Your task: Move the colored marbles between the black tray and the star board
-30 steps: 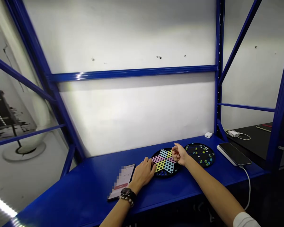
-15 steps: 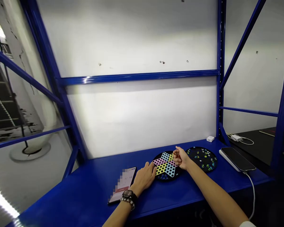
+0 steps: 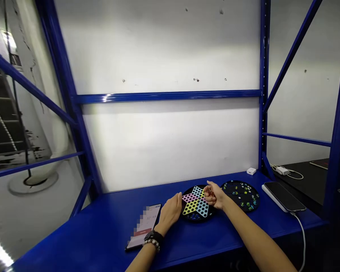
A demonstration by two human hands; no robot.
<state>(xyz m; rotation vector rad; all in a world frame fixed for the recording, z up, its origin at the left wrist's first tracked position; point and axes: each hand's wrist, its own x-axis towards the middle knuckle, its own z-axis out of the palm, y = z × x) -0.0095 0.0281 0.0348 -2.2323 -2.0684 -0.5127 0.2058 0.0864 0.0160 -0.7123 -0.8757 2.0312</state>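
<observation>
A Chinese checkers board [image 3: 191, 207], round and black with a pastel star of holes, lies on the blue tabletop. Several dark blue marbles [image 3: 195, 216] sit along its near rim. At the board's left edge, my left hand [image 3: 171, 208] is on its side with fingers stretched out, holding nothing I can see. My right hand [image 3: 217, 196] is over the right part of the star, palm turned up and fingers curled. Several reddish-brown marbles [image 3: 211, 193] rest in it. Beyond that wrist is a round black tray [image 3: 238, 202] with scattered green, blue, yellow and white marbles.
A phone [image 3: 145, 226] with a lit screen lies left of my left hand. Another dark phone [image 3: 285, 195] rests on a white box at the right, a white cable [image 3: 303, 234] hanging from it. Near the back post stands a white charger [image 3: 251, 171]. Blue rack posts frame the table [image 3: 102, 230].
My right hand has rolled more palm up, showing more of the marbles. My left hand has turned onto its side and its fingers have come closer together. The view has tilted slightly upward.
</observation>
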